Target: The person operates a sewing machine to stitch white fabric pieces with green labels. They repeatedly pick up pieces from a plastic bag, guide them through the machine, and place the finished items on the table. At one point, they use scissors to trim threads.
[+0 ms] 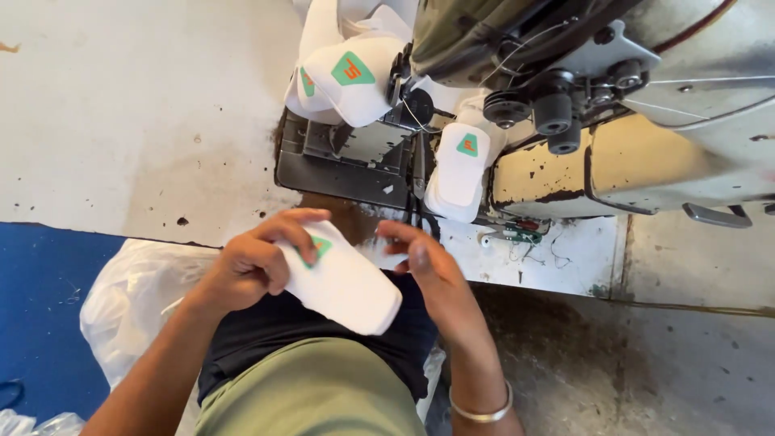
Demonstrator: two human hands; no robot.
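Observation:
My left hand [250, 262] grips a white padded fabric piece [347, 287] with a green triangular patch, held above my lap. My right hand [428, 266] hovers just right of it, fingers curled, touching its upper edge near the fingertips. A metal bangle sits on my right wrist. Beyond the hands stands an industrial sewing machine [630, 153] with a cream, worn body. Another white piece with a green patch [460, 169] hangs at the needle area. More such pieces [347, 77] are stacked on the table behind the machine.
The white, stained worktable [137, 121] spreads to the left. A clear plastic bag [129, 299] lies beside my left forearm over a blue surface [40, 307]. Black tension knobs [553, 113] and threads sit on the machine head. Concrete floor shows at right.

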